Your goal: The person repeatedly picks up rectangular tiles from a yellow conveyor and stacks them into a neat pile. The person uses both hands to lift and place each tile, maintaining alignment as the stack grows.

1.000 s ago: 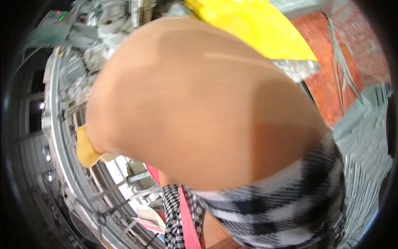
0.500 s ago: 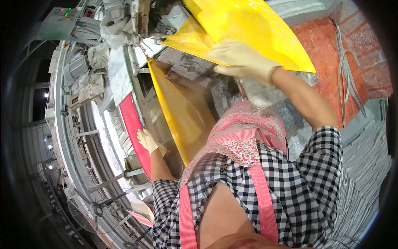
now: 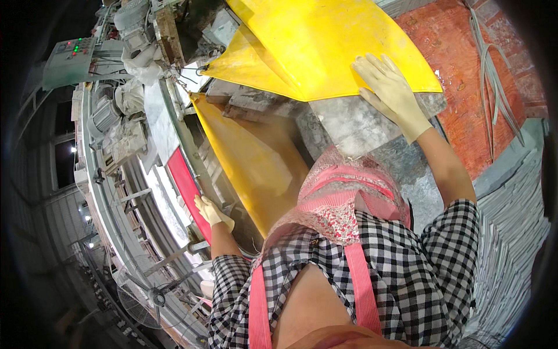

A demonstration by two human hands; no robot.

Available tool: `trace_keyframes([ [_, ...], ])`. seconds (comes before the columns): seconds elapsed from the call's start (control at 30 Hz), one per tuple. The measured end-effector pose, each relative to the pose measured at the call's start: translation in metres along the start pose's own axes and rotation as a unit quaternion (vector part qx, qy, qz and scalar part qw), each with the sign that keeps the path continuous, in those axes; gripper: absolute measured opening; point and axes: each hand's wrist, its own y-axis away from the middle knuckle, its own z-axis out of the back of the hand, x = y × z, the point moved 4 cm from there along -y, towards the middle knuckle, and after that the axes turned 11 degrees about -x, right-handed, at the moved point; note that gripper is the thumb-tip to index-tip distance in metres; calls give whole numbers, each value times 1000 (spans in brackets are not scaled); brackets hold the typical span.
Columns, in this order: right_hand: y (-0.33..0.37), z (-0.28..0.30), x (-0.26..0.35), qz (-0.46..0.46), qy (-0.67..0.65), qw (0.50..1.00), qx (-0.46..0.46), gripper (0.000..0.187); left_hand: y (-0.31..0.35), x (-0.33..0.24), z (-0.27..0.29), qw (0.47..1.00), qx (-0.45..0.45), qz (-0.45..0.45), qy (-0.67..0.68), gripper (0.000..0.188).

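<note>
My right hand [image 3: 394, 93], in a pale rubber glove, rests on the lower edge of a large yellow sheet [image 3: 325, 43]. Its fingers are stretched out and point away from me, holding nothing. Beneath that sheet, a grey plate [image 3: 349, 122] juts out towards me. My left hand [image 3: 210, 210], gloved alike, lies against a red strip [image 3: 185, 180] with its fingers extended. Between my hands hangs a second yellow sheet [image 3: 247, 163], dusty and slanting down towards my apron [image 3: 354, 180]. What lies under the large yellow sheet is hidden.
An orange-red board [image 3: 444, 58] with loose grey straps [image 3: 494, 81] stands at the right, beside a tall stack of thin grey sheets [image 3: 511, 221]. Machinery with a motor [image 3: 106, 110] and a control box [image 3: 70, 61] runs along the left. A fan [image 3: 142, 294] is at the lower left.
My right hand has moved right along the large yellow sheet's edge, and its fingers have turned to point away from me. My left hand remains at the red strip. The view has shifted slightly.
</note>
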Motion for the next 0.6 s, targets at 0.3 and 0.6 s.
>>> trace_keyframes([
  [0.3,-8,3,10,-25,-16,1000,-8,54,6,-15,4,989,-39,-123,-74,47],
  [0.6,-4,4,10,-19,-9,1000,-9,54,-4,2,4,994,-45,-83,-60,49],
])
